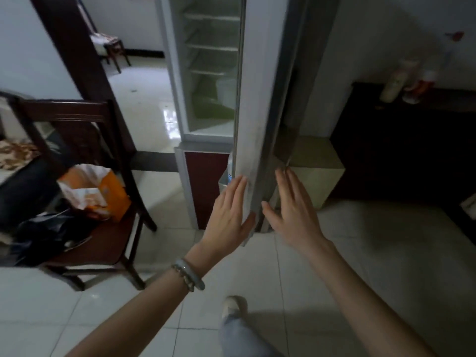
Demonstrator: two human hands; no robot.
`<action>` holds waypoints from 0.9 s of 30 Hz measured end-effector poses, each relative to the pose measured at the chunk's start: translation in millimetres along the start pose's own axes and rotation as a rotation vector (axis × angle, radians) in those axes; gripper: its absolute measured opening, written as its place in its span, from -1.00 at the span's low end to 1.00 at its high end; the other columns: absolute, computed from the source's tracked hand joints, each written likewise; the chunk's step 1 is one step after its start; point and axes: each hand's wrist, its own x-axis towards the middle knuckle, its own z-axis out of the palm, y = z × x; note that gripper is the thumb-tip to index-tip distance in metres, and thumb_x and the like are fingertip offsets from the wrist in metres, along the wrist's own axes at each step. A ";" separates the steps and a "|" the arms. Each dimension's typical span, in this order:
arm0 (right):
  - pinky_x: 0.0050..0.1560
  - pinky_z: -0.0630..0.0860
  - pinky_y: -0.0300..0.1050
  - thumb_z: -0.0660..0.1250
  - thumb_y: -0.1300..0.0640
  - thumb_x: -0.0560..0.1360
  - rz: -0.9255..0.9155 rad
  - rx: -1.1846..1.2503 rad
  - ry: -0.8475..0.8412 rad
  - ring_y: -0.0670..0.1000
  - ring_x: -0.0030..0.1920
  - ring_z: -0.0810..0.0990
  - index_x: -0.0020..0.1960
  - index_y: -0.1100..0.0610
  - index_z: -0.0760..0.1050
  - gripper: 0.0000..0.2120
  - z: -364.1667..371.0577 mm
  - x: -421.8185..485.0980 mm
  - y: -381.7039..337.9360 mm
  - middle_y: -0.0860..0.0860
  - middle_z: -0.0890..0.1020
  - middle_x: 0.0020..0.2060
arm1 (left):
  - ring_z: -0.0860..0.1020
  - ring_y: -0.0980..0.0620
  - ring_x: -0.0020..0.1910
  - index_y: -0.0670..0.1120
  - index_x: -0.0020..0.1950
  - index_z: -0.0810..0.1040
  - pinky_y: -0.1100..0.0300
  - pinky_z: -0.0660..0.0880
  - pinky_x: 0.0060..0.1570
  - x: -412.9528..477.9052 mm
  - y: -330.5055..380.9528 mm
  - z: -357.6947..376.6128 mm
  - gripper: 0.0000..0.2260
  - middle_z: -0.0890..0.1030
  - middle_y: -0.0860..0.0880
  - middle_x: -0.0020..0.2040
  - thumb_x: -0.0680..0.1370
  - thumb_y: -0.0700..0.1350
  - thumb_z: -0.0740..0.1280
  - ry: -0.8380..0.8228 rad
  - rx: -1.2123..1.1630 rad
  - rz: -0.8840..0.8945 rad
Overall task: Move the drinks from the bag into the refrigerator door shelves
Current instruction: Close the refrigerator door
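Centre left, orange bag [103, 191] on chair [85, 238]; a bottle [230, 164] apparently shelved in the refrigerator door [257, 112], mid-frame; left hand [230, 212] and right hand [293, 215], fingers straight, flank its edge; advise swinging it slowly, fingers clear.

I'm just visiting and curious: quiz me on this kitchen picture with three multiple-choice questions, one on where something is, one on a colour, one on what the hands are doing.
1. Where is the upright bag?
A. on the wooden chair
B. on the floor tiles
C. inside the refrigerator

2. What colour is that bag mainly?
A. green
B. orange
C. purple

3. How are the hands?
A. both open at the edge of the refrigerator door
B. both gripping bottles
C. one reaching into the bag

Answers:
1 A: it stands on the chair seat.
2 B: its sides are orange.
3 A: the left hand and right hand have straight fingers and hold nothing.
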 end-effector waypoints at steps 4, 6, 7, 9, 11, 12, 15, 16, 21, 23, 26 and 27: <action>0.39 0.20 0.10 0.29 -0.04 0.48 -0.087 0.019 -0.009 0.18 0.44 0.16 0.49 0.13 0.04 -0.30 22.6 50.2 -21.4 0.20 0.15 0.47 | 0.17 -0.09 0.46 -0.23 0.51 0.02 0.10 0.01 0.44 14.9 -39.5 -16.3 -0.33 0.22 -0.20 0.48 0.55 0.08 0.20 0.031 -0.032 -0.156; 0.39 0.21 0.14 0.33 -0.01 0.46 -0.134 0.028 -0.008 0.20 0.44 0.17 0.48 0.15 0.07 -0.29 36.8 77.8 -30.5 0.22 0.16 0.46 | 0.23 -0.07 0.43 -0.21 0.51 0.06 0.10 0.16 0.43 26.4 -65.1 -25.2 -0.33 0.26 -0.16 0.45 0.53 -0.03 0.32 0.045 -0.088 -0.242; 0.39 0.21 0.14 0.34 0.00 0.45 -0.154 0.026 -0.005 0.20 0.44 0.17 0.48 0.15 0.08 -0.28 45.0 92.6 -34.2 0.22 0.16 0.46 | 0.29 -0.06 0.40 -0.20 0.50 0.10 0.12 0.24 0.39 33.6 -80.9 -29.1 -0.34 0.31 -0.15 0.42 0.51 -0.07 0.36 0.066 -0.100 -0.276; 0.39 0.20 0.14 0.35 0.02 0.44 -0.178 0.016 -0.017 0.19 0.44 0.15 0.48 0.15 0.07 -0.27 63.4 122.2 -39.9 0.22 0.13 0.47 | 0.39 -0.06 0.32 -0.20 0.46 0.17 0.12 0.34 0.32 48.1 -112.5 -37.1 -0.37 0.39 -0.14 0.35 0.49 -0.12 0.39 0.082 -0.101 -0.333; 0.37 0.25 0.18 0.37 0.04 0.43 -0.210 0.027 -0.029 0.21 0.44 0.14 0.47 0.16 0.09 -0.27 80.4 153.2 -46.8 0.24 0.11 0.47 | 0.43 -0.05 0.27 -0.18 0.45 0.19 0.03 0.41 0.28 64.3 -142.9 -45.2 -0.38 0.43 -0.12 0.32 0.48 -0.14 0.39 0.067 -0.085 -0.360; 0.35 0.27 0.20 0.38 0.04 0.42 -0.230 0.026 -0.032 0.22 0.44 0.13 0.47 0.18 0.11 -0.27 87.9 167.7 -50.1 0.26 0.10 0.46 | 0.44 -0.05 0.26 -0.18 0.46 0.18 0.01 0.43 0.25 71.9 -156.4 -48.4 -0.38 0.43 -0.11 0.31 0.48 -0.15 0.38 0.062 -0.074 -0.368; 0.39 0.15 0.19 0.38 0.01 0.41 -0.276 -0.032 -0.060 0.25 0.46 0.06 0.47 0.19 0.08 -0.23 112.8 208.0 -60.4 0.27 0.04 0.47 | 0.44 -0.01 0.26 -0.15 0.48 0.14 0.02 0.45 0.23 93.5 -192.8 -55.8 -0.36 0.43 -0.09 0.31 0.48 -0.18 0.37 0.073 -0.091 -0.401; 0.40 0.09 0.17 0.38 -0.01 0.41 -0.293 -0.051 -0.071 0.25 0.46 0.04 0.48 0.18 0.05 -0.21 120.9 222.6 -63.2 0.27 0.02 0.48 | 0.42 0.01 0.28 -0.14 0.49 0.12 0.03 0.44 0.25 102.8 -205.6 -56.8 -0.34 0.42 -0.07 0.33 0.48 -0.19 0.37 0.076 -0.098 -0.418; 0.38 0.01 0.20 0.40 0.00 0.39 -0.354 -0.128 -0.076 0.28 0.45 0.08 0.49 0.15 0.05 -0.18 152.2 283.4 -67.0 0.23 -0.02 0.48 | 0.27 0.01 0.43 -0.10 0.54 -0.07 0.03 0.31 0.39 144.9 -264.4 -49.6 -0.21 0.28 -0.09 0.46 0.48 -0.14 0.38 0.091 -0.101 -0.508; 0.39 -0.01 0.20 0.39 0.00 0.40 -0.371 -0.151 -0.080 0.25 0.45 0.08 0.48 0.15 0.07 -0.22 159.9 303.5 -67.5 0.19 -0.05 0.48 | 0.24 -0.02 0.45 -0.11 0.54 -0.08 -0.01 0.30 0.39 160.1 -286.3 -46.4 -0.20 0.25 -0.12 0.48 0.49 -0.11 0.38 0.091 -0.093 -0.534; 0.41 -0.01 0.19 0.35 -0.02 0.43 -0.376 -0.194 -0.084 0.21 0.46 0.08 0.48 0.14 0.07 -0.25 170.0 332.9 -64.6 0.14 -0.05 0.48 | 0.25 -0.05 0.45 -0.14 0.54 -0.08 -0.03 0.32 0.37 185.7 -312.9 -43.7 -0.20 0.24 -0.15 0.48 0.49 -0.09 0.39 0.060 -0.058 -0.552; 0.41 0.00 0.19 0.35 -0.03 0.44 -0.376 -0.208 -0.085 0.20 0.46 0.09 0.48 0.14 0.07 -0.26 173.6 342.8 -63.6 0.14 -0.02 0.48 | 0.25 -0.07 0.45 -0.17 0.53 -0.08 -0.01 0.30 0.39 194.5 -320.5 -43.0 -0.19 0.23 -0.17 0.49 0.49 -0.08 0.39 0.043 -0.034 -0.549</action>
